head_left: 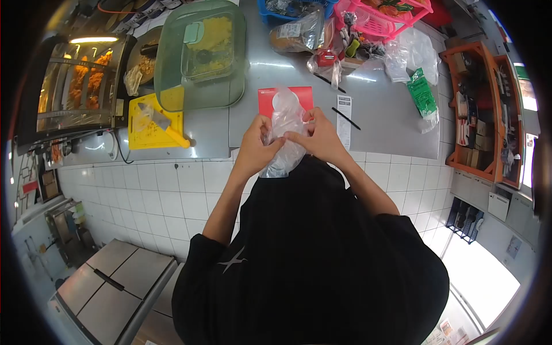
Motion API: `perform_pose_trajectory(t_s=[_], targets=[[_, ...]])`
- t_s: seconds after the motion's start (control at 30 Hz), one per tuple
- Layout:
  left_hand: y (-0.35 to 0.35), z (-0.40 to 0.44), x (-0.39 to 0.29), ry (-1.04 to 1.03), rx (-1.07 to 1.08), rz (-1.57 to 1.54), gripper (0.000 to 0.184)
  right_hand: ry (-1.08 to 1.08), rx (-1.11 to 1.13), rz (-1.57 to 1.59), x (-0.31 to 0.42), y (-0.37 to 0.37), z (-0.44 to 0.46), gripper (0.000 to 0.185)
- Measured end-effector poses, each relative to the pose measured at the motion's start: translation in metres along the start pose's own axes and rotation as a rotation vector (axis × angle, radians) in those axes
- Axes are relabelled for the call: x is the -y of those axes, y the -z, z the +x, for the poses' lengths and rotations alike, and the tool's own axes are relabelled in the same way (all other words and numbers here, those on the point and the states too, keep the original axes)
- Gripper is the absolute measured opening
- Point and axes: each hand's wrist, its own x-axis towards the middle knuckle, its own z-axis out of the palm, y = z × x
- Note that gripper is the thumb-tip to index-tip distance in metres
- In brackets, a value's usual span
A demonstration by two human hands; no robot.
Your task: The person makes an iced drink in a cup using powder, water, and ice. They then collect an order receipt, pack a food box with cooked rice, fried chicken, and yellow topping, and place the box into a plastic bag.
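A clear plastic bag [285, 150] is held up between my two hands, in front of my body at the counter's near edge. My left hand [259, 144] pinches its left side, the thumb pressed on the front. My right hand [319, 138] grips the right side with thumb and fingers, its thumb close to the left one. What the bag contains, if anything, I cannot make out. Behind it a red sheet or booklet [265, 104] lies flat on the steel counter, partly covered by the bag.
To the left stand a large green-tinted container [234, 86] and a yellow cutting board [164, 136] with a knife [158, 119]. A receipt [344, 118], black sticks [347, 118] and a green packet [423, 95] lie at right. Blue [267, 14] and pink baskets [374, 26] stand behind.
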Motion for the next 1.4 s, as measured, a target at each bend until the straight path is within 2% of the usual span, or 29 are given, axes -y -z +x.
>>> perform_pose_trajectory(t_s=[0.07, 0.1, 0.2, 0.23, 0.3, 0.33, 0.43, 0.53, 0.57, 0.6, 0.63, 0.67, 0.73, 0.77, 0.83, 0.87, 0.9, 0.93, 0.97, 1.0, 1.07, 1.1, 1.13, 1.2, 1.23, 1.27, 1.3, 1.37, 1.4], targets=[[0.024, -0.002, 0.006, -0.058, 0.024, 0.366, 0.028, 0.103, -0.183, -0.118, -0.023, -0.006, 0.016, 0.04], [0.039, -0.003, 0.005, -0.057, -0.073, 0.398, 0.027, 0.156, -0.233, -0.191, -0.03, 0.004, 0.019, 0.036], [0.097, -0.003, 0.021, 0.089, -0.111, 0.398, 0.022, 0.224, -0.304, -0.364, -0.04, 0.026, 0.023, 0.022], [0.097, -0.005, 0.023, 0.058, -0.147, 0.407, 0.02, 0.232, -0.317, -0.416, -0.039, 0.028, 0.025, 0.017], [0.085, -0.009, 0.026, 0.004, -0.214, 0.427, 0.019, 0.278, -0.218, -0.347, -0.032, 0.016, 0.022, 0.013], [0.077, -0.011, 0.026, -0.031, -0.153, 0.357, 0.017, 0.3, -0.166, -0.312, -0.027, 0.007, 0.018, 0.011], [0.069, -0.018, 0.024, -0.108, -0.032, 0.262, 0.016, 0.56, -0.13, -0.636, -0.015, -0.019, 0.004, 0.014], [0.084, -0.024, 0.018, -0.14, -0.021, 0.395, 0.017, 0.297, -0.059, -0.612, -0.021, -0.003, 0.031, 0.027], [0.107, -0.023, 0.038, -0.115, -0.128, 0.368, 0.005, 0.233, -0.058, -0.615, -0.02, 0.013, 0.034, 0.029], [0.127, -0.024, 0.03, 0.02, -0.155, 0.53, 0.006, 0.17, -0.055, -0.619, -0.011, 0.033, 0.033, 0.032], [0.131, -0.024, 0.031, -0.073, -0.151, 0.551, 0.008, 0.108, -0.049, -0.622, -0.006, 0.043, 0.033, 0.036], [0.133, -0.025, 0.033, -0.165, -0.144, 0.572, 0.011, 0.183, -0.016, -0.598, -0.005, 0.038, 0.033, 0.035], [0.121, -0.024, 0.029, -0.147, -0.065, 0.377, 0.015, 0.322, 0.051, -0.547, -0.002, 0.019, 0.022, 0.034], [0.111, -0.023, 0.027, -0.139, -0.025, 0.277, 0.017, 0.298, 0.176, -0.554, 0.004, 0.008, 0.011, 0.034], [0.096, -0.03, 0.016, -0.196, 0.084, 0.314, 0.014, 0.244, 0.424, -0.553, 0.024, -0.015, -0.01, 0.033], [0.094, -0.031, 0.013, -0.23, 0.138, 0.335, 0.013, 0.278, 0.324, -0.466, 0.006, -0.005, -0.001, 0.034], [0.104, -0.027, 0.05, -0.368, -0.205, 0.303, 0.008, 0.312, 0.222, -0.381, -0.027, 0.017, 0.018, 0.034], [0.147, -0.026, 0.056, 0.014, -0.162, 0.382, 0.009, 0.24, 0.175, -0.501, -0.033, 0.033, 0.032, 0.038], [0.139, -0.026, 0.054, -0.023, -0.052, 0.453, 0.007, 0.163, 0.137, -0.621, -0.039, 0.049, 0.046, 0.041], [0.124, -0.021, 0.049, -0.07, 0.054, 0.524, 0.005, 0.206, 0.166, -0.713, -0.029, 0.04, 0.041, 0.041], [0.084, -0.026, 0.036, -0.215, 0.173, 0.392, 0.006, 0.29, 0.246, -0.902, -0.001, -0.008, 0.016, 0.042], [0.069, -0.033, 0.015, -0.218, 0.207, 0.316, 0.009, 0.238, 0.344, -0.81, 0.029, -0.019, -0.008, 0.041], [0.075, -0.033, 0.023, -0.192, 0.071, 0.288, 0.011, 0.38, 0.554, -0.695, 0.024, -0.017, -0.012, 0.041], [0.106, -0.032, 0.051, -0.145, -0.207, 0.22, 0.02, 0.66, 0.318, -0.299, -0.08, 0.015, 0.031, 0.048], [0.15, -0.029, 0.032, 0.076, -0.224, 0.421, 0.028, 0.447, 0.254, -0.452, -0.08, 0.031, 0.034, 0.048], [0.163, -0.034, 0.071, 0.11, -0.206, 0.258, 0.029, 0.232, 0.187, -0.596, -0.067, 0.047, 0.033, 0.048], [0.151, -0.036, 0.054, 0.038, -0.14, 0.375, 0.026, 0.027, 0.103, -0.739, -0.048, 0.061, 0.037, 0.048], [0.119, -0.035, 0.021, -0.169, -0.014, 0.529, 0.017, 0.16, 0.294, -0.686, 0.01, 0.035, 0.015, 0.046], [0.12, -0.054, 0.021, -0.105, -0.029, 0.492, 0.017, 0.197, 0.407, -0.634, 0.02, 0.016, -0.014, 0.045]])
